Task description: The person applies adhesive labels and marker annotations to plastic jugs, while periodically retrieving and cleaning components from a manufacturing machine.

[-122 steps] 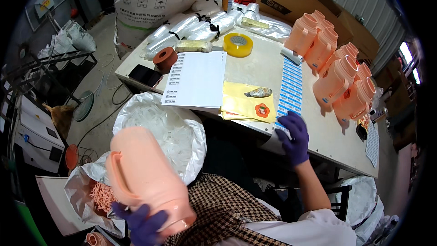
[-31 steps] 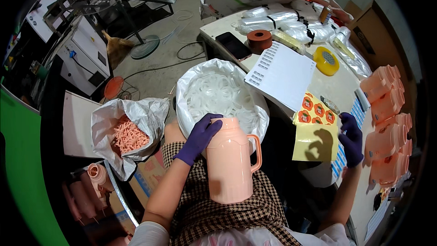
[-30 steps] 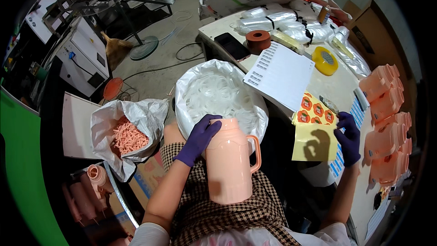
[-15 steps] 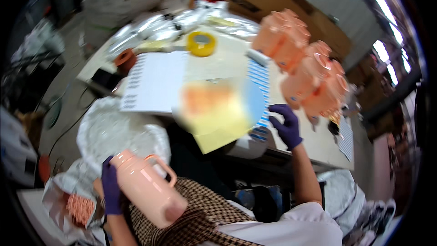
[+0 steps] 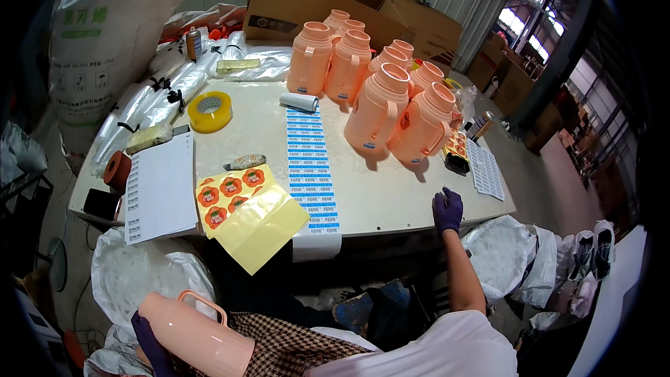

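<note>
My left hand (image 5: pixel 150 342), in a purple glove, is wrapped round a glossy peach thermos jug (image 5: pixel 202 338) that lies tilted over my checked apron. The jug's neck points up and left, its handle upward; part of the hand is hidden behind it. My right hand (image 5: pixel 447 211), also gloved, is over the table's front right edge with its fingers loosely curled and a little apart; I see nothing in it. Several peach jugs (image 5: pixel 377 113) stand upright beyond it, some with small blue labels. Left of it, a strip of blue-and-white labels (image 5: pixel 310 167) hangs over the table edge.
Round orange stickers on a yellow backing sheet (image 5: pixel 262 230), a white label sheet (image 5: pixel 162 188) and a yellow tape roll (image 5: pixel 211 112) lie on the table (image 5: pixel 377 202). Cardboard boxes (image 5: pixel 314 0) stand behind. White bag-lined containers (image 5: pixel 112 265) flank the front edge.
The view has swung, bringing the jugs nearer the middle. My right hand has moved away from the label strip to the right. The jug in my left hand is lower.
</note>
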Tool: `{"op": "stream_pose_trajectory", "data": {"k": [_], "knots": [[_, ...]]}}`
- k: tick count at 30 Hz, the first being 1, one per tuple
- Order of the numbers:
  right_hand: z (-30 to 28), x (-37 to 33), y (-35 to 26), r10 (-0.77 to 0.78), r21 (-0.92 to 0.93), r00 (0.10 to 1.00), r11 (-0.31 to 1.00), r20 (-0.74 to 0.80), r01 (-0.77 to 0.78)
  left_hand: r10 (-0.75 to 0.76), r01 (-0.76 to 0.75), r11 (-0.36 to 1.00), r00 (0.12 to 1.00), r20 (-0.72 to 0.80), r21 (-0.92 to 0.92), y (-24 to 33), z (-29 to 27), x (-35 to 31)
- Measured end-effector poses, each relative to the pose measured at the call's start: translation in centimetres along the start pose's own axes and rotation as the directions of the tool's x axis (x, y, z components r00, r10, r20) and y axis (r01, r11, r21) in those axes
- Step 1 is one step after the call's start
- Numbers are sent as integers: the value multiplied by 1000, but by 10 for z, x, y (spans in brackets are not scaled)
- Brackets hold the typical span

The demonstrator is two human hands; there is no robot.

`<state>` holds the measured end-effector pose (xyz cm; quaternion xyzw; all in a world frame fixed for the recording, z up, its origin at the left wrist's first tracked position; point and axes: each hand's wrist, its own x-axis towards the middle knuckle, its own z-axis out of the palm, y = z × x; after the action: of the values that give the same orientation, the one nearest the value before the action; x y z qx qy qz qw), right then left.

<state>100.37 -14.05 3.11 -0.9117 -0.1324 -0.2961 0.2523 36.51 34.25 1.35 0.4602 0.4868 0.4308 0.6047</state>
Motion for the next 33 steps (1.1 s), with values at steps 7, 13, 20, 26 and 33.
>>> {"op": "stream_pose_trajectory", "data": {"k": [7,13,20,26,33], "knots": [[7,33,24,-56,-76,996,996,-64,51,141,-142,972,990,23,186,9,11,1],[-6,125,136,152,-243,978,953,-139,-183,216,-218,909,975,44,357,14,27,14],[6,168,149,295,-479,942,857,158,-188,278,-267,798,959,64,541,31,45,31],[17,173,179,389,-564,902,795,189,-224,270,-263,743,959,83,615,34,66,49],[25,147,174,613,443,781,671,119,-594,265,-259,718,960,90,647,41,69,56]]}}
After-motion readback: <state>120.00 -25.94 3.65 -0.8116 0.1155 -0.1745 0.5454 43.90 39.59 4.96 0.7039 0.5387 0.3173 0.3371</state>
